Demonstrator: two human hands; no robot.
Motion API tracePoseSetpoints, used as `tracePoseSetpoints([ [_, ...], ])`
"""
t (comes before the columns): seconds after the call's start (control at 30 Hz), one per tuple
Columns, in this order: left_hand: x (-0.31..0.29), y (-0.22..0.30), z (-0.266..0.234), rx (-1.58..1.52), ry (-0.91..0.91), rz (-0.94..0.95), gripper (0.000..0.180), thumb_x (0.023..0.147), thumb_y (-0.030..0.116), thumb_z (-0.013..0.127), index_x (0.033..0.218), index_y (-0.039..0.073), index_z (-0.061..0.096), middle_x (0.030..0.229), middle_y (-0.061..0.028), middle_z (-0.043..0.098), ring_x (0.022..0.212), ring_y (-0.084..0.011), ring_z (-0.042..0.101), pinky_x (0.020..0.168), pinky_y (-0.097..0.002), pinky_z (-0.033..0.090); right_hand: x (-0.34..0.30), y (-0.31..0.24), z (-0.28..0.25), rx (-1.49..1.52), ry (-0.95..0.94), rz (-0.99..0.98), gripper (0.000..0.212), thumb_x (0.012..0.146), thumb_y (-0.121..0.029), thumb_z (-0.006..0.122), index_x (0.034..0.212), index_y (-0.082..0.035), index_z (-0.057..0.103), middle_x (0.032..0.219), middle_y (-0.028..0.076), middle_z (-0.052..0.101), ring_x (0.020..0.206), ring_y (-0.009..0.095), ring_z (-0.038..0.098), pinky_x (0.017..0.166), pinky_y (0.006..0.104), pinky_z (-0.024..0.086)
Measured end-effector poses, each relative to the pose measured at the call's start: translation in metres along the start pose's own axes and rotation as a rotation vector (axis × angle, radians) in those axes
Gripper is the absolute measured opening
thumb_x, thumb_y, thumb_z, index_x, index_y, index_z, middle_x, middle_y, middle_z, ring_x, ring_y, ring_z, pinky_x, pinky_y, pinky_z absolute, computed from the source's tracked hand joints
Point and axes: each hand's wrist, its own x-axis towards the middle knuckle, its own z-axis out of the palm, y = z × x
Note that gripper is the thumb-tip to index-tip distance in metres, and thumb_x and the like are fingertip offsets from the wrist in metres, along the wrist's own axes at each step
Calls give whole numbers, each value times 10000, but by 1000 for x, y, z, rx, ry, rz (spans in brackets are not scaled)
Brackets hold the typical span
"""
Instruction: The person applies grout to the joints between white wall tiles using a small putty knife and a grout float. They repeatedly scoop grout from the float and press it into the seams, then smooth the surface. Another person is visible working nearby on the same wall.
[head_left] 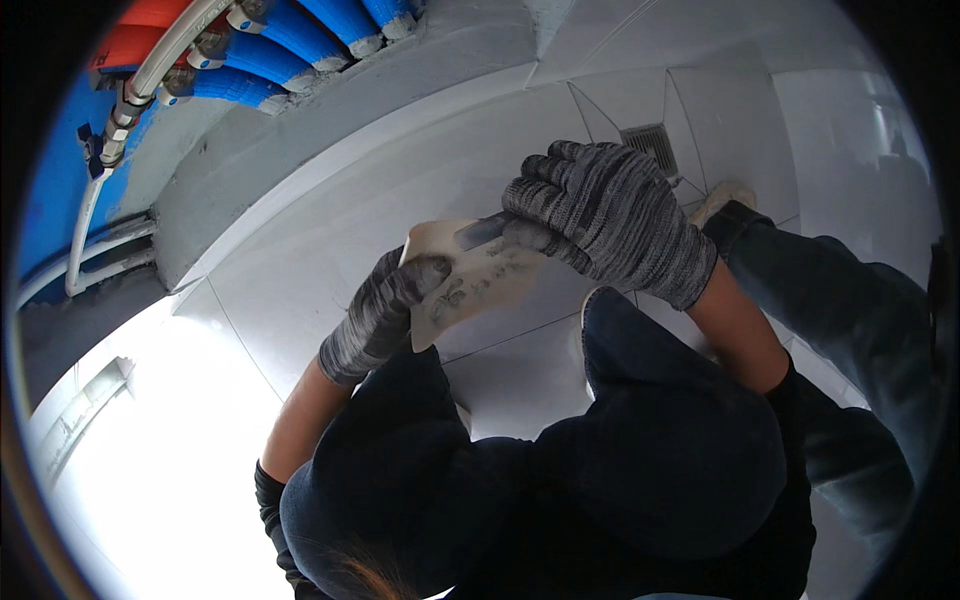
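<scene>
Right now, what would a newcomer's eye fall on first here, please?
Probably the vivid blue pipes at the upper left. Then, near the middle, the gloved left hand holding a pale, smudged piece, and the gloved right hand with a flat grey strip over it.

The floor (515,380) here is pale tile. Toward the frame's upper right sits a drain grate (650,148), a light shoe (724,198) resting near it.

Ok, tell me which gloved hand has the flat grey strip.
The right hand: the flat grey strip juts from its fingers over the pale sheet. The left hand instead grips the sheet's left end, thumb on its dark-marked side.
</scene>
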Motion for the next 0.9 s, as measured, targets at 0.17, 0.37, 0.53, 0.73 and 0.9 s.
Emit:
tracePoseSetpoints([
  [0.17,-1,2,6,653,43,234,656,864,428,557,1308,-27,396,1242,-177,501,1127,-256,508,934,-356,436,-7,19,20,-148,78,162,292,853,-300,569,1077,-116,599,986,86,630,868,225,616,693,356,505],
  [0.37,5,41,24,-66,188,210,647,877,359,522,1371,-8,321,1349,-179,417,1209,-281,452,1024,-395,358,-48,64,0,491,356,685,245,914,-273,528,1049,-76,578,871,98,628,729,227,609,665,335,501],
  [0.53,12,55,23,-243,182,-31,722,793,379,643,1353,24,356,1273,-162,475,1149,-284,491,965,-398,426,-44,114,-27,504,950,725,206,929,-253,510,979,-67,584,751,80,579,660,212,590,589,332,474],
  [0.73,33,71,44,-250,123,-135,748,782,379,660,1360,27,342,1278,-170,469,1150,-304,490,975,-424,426,-8,161,-40,224,1179,479,198,859,-253,595,860,-55,607,777,82,593,682,255,589,613,360,494],
  [0.9,45,70,46,-167,199,-179,775,766,381,673,1358,10,337,1261,-181,480,1125,-310,510,949,-427,452,7,175,-36,-11,1249,383,214,801,-274,657,834,-65,622,814,120,615,719,286,607,651,384,513],
])
